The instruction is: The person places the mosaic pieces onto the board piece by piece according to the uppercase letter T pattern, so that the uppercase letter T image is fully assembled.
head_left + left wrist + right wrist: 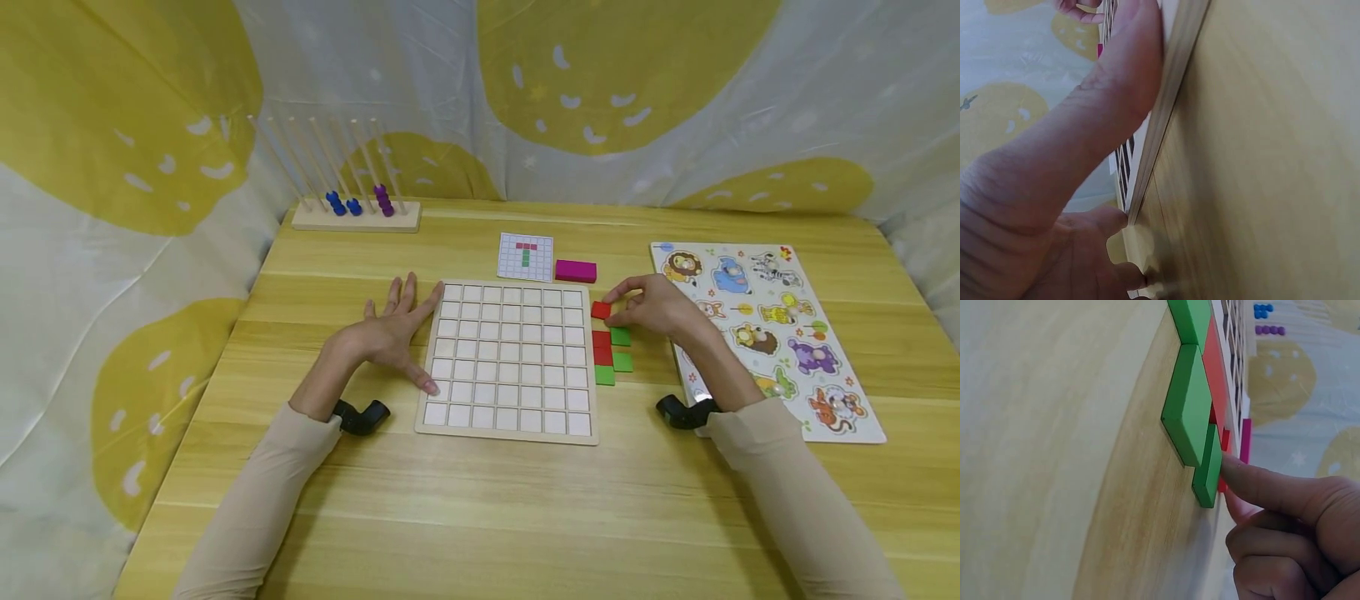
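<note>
A square wooden grid board (507, 440) with pale cells lies flat on the table. My left hand (390, 333) spreads its fingers along the board's left side, thumb on the frame and index fingertip at the upper left corner. Beyond the board's right edge, my right hand (652, 307) pinches a red square tile (601, 310) between thumb and index finger. Just nearer lie red tiles (602, 348) and several green tiles (622, 362). In the right wrist view, a green tile (1188, 406) lies near the thumb (1272, 487); the pinched tile is mostly hidden.
Behind the board are a pattern card (526, 257) with a red and green T and a magenta block (576, 272). A peg stand (356, 218) with blue and purple beads stands at the back left. An animal puzzle board (780, 342) lies under the right forearm.
</note>
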`<action>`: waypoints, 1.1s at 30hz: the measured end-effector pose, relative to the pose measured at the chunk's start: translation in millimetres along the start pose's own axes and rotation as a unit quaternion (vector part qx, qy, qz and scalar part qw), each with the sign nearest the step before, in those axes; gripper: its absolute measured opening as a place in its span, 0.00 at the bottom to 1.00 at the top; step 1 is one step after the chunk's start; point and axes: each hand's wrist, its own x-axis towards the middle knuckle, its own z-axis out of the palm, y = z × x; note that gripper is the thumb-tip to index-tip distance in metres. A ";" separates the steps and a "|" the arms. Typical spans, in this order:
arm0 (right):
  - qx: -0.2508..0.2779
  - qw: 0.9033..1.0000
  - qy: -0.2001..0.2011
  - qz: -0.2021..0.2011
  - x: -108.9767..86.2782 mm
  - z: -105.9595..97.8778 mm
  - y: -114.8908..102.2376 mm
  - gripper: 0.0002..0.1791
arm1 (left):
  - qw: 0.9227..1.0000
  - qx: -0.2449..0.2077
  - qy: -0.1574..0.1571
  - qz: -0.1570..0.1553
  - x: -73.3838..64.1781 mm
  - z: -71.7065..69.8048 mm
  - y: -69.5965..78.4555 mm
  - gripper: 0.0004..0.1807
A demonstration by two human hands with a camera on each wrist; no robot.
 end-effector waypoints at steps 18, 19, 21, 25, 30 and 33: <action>0.002 0.995 0.034 -0.096 -6.4 2.4 -6.3 0.18 | 1.000 -0.001 0.001 0.003 0.7 0.3 -2.5 0.84; 0.006 0.995 0.032 -0.099 -6.0 4.2 -8.4 0.17 | 1.000 -0.001 0.001 0.002 0.7 0.3 -2.6 0.84; 0.019 0.994 0.027 -0.101 -4.7 7.9 -12.8 0.17 | 1.000 -0.002 0.001 0.002 0.8 0.3 -2.6 0.84; 0.036 0.994 0.013 -0.105 -1.7 16.3 -22.0 0.17 | 1.000 -0.004 -0.001 0.003 0.7 0.2 -2.4 0.84; 0.033 0.993 0.002 -0.111 2.7 25.8 -31.2 0.16 | 1.000 -0.003 -0.002 0.003 0.5 -0.1 -1.9 0.84; 0.024 0.994 0.003 -0.111 4.8 31.2 -36.5 0.16 | 1.000 -0.001 -0.002 0.004 0.6 -0.2 -1.6 0.84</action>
